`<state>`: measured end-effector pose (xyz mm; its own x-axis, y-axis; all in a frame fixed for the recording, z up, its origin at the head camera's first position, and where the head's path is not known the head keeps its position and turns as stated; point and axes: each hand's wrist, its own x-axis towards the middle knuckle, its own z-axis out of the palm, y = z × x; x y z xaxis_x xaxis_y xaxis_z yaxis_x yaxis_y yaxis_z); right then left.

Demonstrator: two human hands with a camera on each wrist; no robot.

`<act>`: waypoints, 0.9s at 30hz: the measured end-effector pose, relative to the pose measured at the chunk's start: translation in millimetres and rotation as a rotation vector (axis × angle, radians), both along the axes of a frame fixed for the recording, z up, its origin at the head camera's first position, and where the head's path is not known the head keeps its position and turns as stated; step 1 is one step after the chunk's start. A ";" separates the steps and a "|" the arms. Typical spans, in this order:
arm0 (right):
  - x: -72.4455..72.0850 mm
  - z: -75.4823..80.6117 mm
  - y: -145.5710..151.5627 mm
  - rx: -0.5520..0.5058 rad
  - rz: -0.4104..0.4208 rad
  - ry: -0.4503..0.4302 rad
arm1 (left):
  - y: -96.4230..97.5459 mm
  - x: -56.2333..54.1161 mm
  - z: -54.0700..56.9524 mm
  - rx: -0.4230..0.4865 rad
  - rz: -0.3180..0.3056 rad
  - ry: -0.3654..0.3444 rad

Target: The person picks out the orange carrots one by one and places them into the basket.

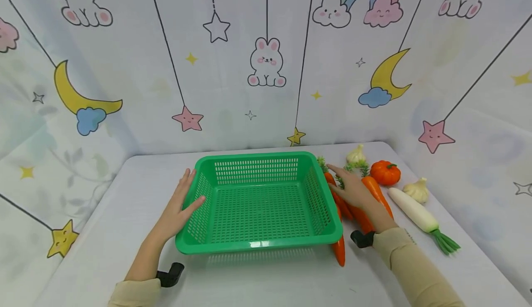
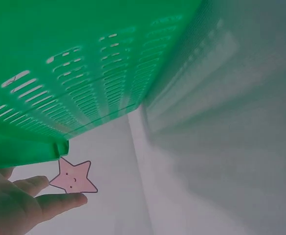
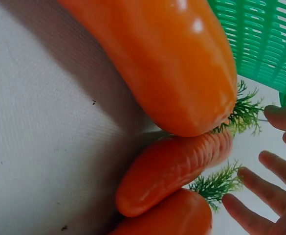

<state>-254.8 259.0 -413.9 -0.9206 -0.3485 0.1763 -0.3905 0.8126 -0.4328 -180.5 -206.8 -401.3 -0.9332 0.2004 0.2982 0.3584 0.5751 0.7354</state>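
A green plastic basket (image 1: 257,246) with slotted walls and nothing inside appears in the middle of the head view. My left hand (image 1: 176,212) is at its left rim, fingers straight and the thumb spread over the edge. On the other side, my right hand (image 1: 353,188) reaches beside the right rim, above several orange carrots (image 1: 376,189) with green tops. Its fingers are spread and hold nothing. The right wrist view shows a large carrot (image 3: 167,63) close up, with the right fingers (image 3: 267,188) near the leafy tops (image 3: 218,183).
Right of the carrots lie a small orange pumpkin (image 1: 385,173), a garlic bulb (image 1: 417,190) and a white radish (image 1: 415,210) with green stems. Another garlic bulb (image 1: 355,154) sits at the back. A patterned cloth (image 1: 232,81) hangs behind the white table (image 1: 137,191).
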 end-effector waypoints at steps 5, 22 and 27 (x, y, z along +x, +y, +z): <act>-3.5 -5.0 1.1 -0.008 -0.018 -0.013 | 4.8 -2.2 -2.8 0.001 -0.011 -0.013; -14.1 -17.9 4.0 -0.040 0.012 -0.116 | 6.8 1.4 -6.4 0.002 0.040 -0.081; -14.7 -14.4 4.5 -0.039 0.025 -0.174 | 7.8 1.8 -6.3 0.020 0.042 -0.085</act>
